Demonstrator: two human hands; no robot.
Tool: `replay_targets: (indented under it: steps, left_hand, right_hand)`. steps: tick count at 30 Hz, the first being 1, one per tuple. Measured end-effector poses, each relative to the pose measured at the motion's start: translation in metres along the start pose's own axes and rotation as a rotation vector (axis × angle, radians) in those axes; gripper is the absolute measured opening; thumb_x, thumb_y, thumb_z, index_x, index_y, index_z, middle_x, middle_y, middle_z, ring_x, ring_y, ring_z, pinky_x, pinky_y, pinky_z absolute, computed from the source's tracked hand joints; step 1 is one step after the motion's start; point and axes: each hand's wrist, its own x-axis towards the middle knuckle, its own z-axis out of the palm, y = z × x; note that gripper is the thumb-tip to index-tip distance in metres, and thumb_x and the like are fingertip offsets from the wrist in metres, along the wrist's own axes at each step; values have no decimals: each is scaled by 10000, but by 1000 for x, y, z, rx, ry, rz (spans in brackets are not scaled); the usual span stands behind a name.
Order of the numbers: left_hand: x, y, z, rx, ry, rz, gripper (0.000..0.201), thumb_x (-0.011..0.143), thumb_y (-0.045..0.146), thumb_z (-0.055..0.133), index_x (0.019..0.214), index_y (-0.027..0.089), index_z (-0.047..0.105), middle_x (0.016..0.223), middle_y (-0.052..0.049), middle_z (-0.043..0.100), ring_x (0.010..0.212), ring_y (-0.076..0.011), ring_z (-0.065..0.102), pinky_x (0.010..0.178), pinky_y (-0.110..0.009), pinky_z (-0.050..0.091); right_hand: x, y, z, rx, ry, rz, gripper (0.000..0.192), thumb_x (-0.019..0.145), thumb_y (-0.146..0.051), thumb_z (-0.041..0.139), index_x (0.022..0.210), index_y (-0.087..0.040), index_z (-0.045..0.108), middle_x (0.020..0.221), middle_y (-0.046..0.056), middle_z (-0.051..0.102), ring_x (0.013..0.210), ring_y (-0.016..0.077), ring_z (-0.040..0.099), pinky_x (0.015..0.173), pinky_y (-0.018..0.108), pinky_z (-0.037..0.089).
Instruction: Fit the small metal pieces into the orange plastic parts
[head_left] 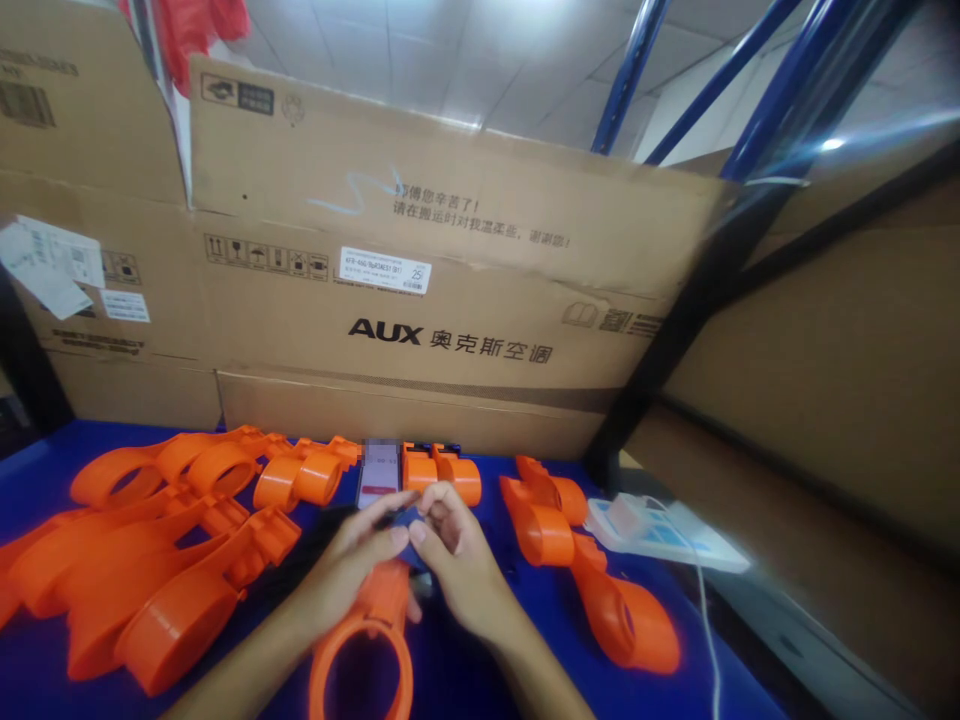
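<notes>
Near the front middle of the table, an orange plastic part with a large ring end (386, 595) points its ring toward me. My left hand (349, 570) is closed around its far end, with a fingertip showing on the right side of the neck. A small dark blue piece (410, 520) sits at that far end, between my two thumbs. My right hand (461, 560) is closed, its thumb and bent fingers pinching at the dark blue piece. The exact contact is partly hidden by my fingers.
Several more orange ring parts (180, 620) lie at the left, and others (547, 535) at the right. Two orange parts with dark tops (457, 478) stand behind my hands beside a phone (379, 470). A white power strip (675, 540) with a cable lies right. Cardboard (465, 300) walls the back.
</notes>
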Motion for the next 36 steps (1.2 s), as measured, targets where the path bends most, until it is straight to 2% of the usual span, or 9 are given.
replay_targets:
  steps: [3,6,10,13,16,20,27,33,36]
  left_hand:
    - [0,0,0,27,-5,-24,619,866,407,672,1414,198,474,908,-140,761,545,-252,728,476,-302,543]
    - [3,2,-3,-4,15,-19,649,875,455,640,1436,203,433,881,-133,762,506,-240,710,448,-289,518]
    - [9,7,-13,-179,86,-29,730,868,560,588,1476,215,376,1027,-163,757,553,-241,716,507,-325,535]
    - [10,12,-19,-271,130,10,699,878,554,586,1458,203,416,1074,-159,752,602,-221,716,553,-305,525]
    - [10,13,-20,-287,145,32,655,881,526,604,1425,187,466,1068,-148,756,592,-195,696,547,-278,496]
    - [7,11,-15,-264,121,16,656,865,523,631,1410,188,486,1085,-156,753,664,-224,714,562,-284,492]
    - [3,4,-11,-244,106,-32,706,832,509,678,1433,208,463,1183,-191,724,753,-275,738,662,-361,550]
    - [-1,-2,-3,-210,70,53,470,785,317,751,1226,182,661,1287,-178,674,1132,-357,655,931,-462,529]
    - [-3,-4,-2,-135,59,73,409,757,260,776,1157,206,709,1260,-136,688,1176,-334,626,972,-436,512]
  right_hand:
    - [0,-2,1,-16,-9,14,261,932,-460,597,975,-248,452,852,-19,547,745,137,552,672,236,486]
    - [0,-3,-8,-134,21,22,262,994,-467,470,1118,-238,496,902,16,607,759,153,597,668,253,500]
    - [1,-5,-36,-639,208,-14,245,981,-414,495,1112,-221,570,701,-13,584,648,173,593,585,249,423]
    - [-2,-5,-59,-1023,171,95,155,910,-345,593,1003,-226,628,584,-29,563,548,180,570,519,250,319]
    - [-9,-4,-71,-1182,64,201,144,834,-289,679,958,-223,646,613,-2,617,564,193,591,529,259,294]
    - [-16,-2,-73,-1181,-70,181,162,778,-141,681,902,-238,642,589,-25,596,564,170,575,542,252,283]
    - [-12,-12,-72,-1058,-77,122,114,823,-137,586,793,-220,658,624,-14,608,541,140,537,508,228,307]
    - [-3,-11,-62,-726,162,-69,207,920,-303,546,828,-184,688,587,-3,573,505,134,493,460,225,368]
    - [-2,-11,-50,-587,295,-114,266,919,-404,600,862,-169,712,560,-17,537,471,114,446,427,217,353]
